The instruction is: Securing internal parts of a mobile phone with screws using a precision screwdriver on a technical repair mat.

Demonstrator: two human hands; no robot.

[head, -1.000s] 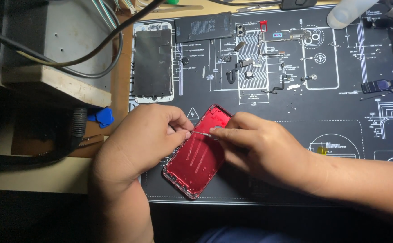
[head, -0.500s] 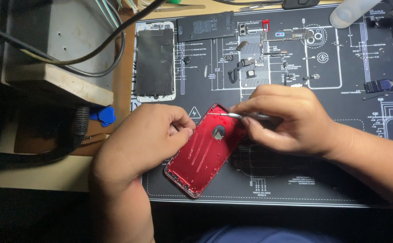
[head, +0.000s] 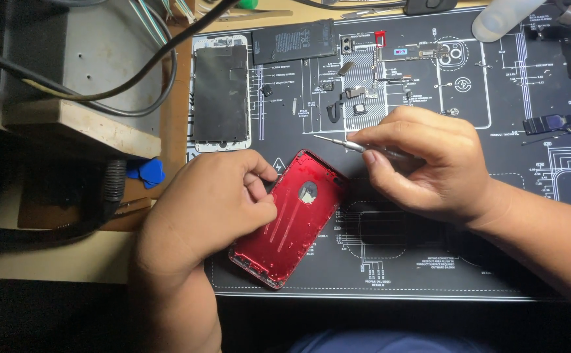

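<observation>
The red metal phone back housing [head: 292, 219] lies inner face up and tilted on the black printed repair mat [head: 429, 261], just below the detached phone screen panel [head: 220, 95] and the flat black battery [head: 293, 41]. The left hand [head: 210, 209] grips the housing's left edge, fingers curled together on it. The right hand [head: 422, 163], just right of the housing's top corner, is clamped on a slim metal tool [head: 344, 143], its tip raised above the housing. The work seems to be stripping the shell; lowering the tip accurately looks needed. Small removed parts [head: 364, 91] sit above it.
</observation>
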